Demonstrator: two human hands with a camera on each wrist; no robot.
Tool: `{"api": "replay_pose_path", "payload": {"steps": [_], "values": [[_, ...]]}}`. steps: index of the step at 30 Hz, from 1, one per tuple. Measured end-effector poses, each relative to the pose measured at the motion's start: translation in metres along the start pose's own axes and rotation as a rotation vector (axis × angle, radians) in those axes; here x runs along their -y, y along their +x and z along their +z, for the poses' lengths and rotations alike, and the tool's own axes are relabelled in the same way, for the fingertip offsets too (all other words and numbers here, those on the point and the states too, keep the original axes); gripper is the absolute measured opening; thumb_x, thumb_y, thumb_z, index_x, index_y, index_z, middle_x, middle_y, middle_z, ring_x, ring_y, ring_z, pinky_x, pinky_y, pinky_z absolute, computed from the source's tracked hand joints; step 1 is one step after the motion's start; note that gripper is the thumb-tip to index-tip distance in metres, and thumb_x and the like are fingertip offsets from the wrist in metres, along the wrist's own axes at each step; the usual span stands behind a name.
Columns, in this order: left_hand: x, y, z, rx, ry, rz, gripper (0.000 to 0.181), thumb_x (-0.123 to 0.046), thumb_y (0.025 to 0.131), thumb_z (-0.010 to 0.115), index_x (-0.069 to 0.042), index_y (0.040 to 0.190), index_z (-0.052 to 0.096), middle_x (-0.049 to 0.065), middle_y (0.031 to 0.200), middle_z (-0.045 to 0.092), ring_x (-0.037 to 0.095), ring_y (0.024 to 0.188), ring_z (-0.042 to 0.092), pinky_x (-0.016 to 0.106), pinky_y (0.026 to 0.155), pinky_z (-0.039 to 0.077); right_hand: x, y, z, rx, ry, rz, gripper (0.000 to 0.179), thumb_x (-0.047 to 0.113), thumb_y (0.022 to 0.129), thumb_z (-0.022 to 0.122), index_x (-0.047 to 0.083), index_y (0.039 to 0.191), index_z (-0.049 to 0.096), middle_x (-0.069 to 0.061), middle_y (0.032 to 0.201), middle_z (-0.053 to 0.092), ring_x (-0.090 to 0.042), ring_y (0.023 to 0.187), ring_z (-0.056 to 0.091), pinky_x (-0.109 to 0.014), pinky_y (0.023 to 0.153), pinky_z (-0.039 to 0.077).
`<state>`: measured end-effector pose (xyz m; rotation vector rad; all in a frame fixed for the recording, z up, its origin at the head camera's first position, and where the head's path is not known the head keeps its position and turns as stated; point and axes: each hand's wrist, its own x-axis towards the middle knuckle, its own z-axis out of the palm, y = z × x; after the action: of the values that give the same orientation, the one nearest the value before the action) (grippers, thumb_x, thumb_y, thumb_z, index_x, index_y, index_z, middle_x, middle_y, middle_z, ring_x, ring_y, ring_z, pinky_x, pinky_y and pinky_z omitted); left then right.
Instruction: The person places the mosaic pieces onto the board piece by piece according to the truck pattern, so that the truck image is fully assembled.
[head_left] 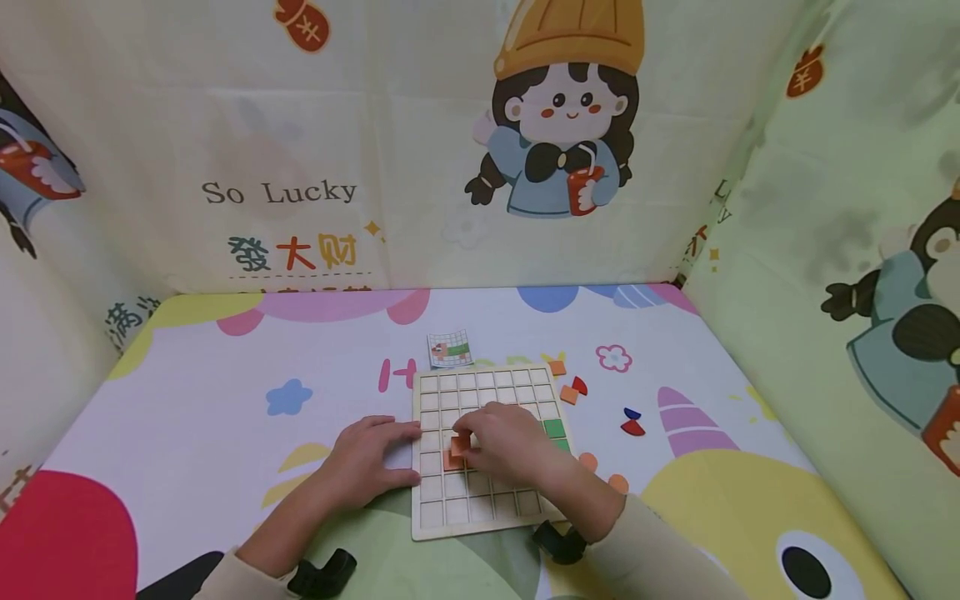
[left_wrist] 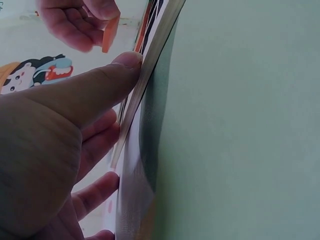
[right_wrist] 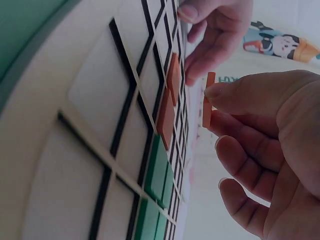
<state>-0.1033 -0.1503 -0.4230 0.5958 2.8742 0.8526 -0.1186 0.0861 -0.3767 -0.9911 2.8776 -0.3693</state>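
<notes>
A pale wooden grid board (head_left: 442, 521) lies in front of me. My left hand (head_left: 360, 462) touches its left edge with the tips of thumb and forefinger, the fingers fairly straight. Over the board, my right hand (head_left: 506, 442) pinches a thin orange square tile (right_wrist: 208, 102) between thumb and forefinger. In the right wrist view that tile stands on edge, apart from the grid. Below it in the head view, an orange tile (head_left: 450, 462) sits in a cell. Green tiles (head_left: 553, 428) fill cells near the right side; my right hand hides the cells between.
A small picture card (head_left: 450, 350) with a grid drawing lies behind the board. Loose pieces lie to the right: orange squares (head_left: 569, 395), a red wedge (head_left: 580, 385), a blue piece (head_left: 632, 413), another red piece (head_left: 633, 428) and orange discs (head_left: 618, 483). Printed cloth walls (head_left: 420, 150) surround the table.
</notes>
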Motion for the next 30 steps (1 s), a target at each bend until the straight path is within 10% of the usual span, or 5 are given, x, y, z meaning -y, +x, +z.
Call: {"api": "replay_pose_path", "payload": {"steps": [30], "values": [[-0.003, -0.002, -0.001, 0.047, -0.003, -0.064, 0.086, -0.046, 0.069, 0.09, -0.014, 0.142, 0.057, 0.006, 0.137, 0.059, 0.036, 0.131, 0.044, 0.063, 0.105, 0.033, 0.027, 0.018, 0.013, 0.07, -0.025, 0.01, 0.029, 0.029, 0.091, 0.075, 0.014, 0.116, 0.075, 0.008, 0.093, 0.072, -0.01, 0.084, 0.058, -0.023, 0.076, 0.05]]}}
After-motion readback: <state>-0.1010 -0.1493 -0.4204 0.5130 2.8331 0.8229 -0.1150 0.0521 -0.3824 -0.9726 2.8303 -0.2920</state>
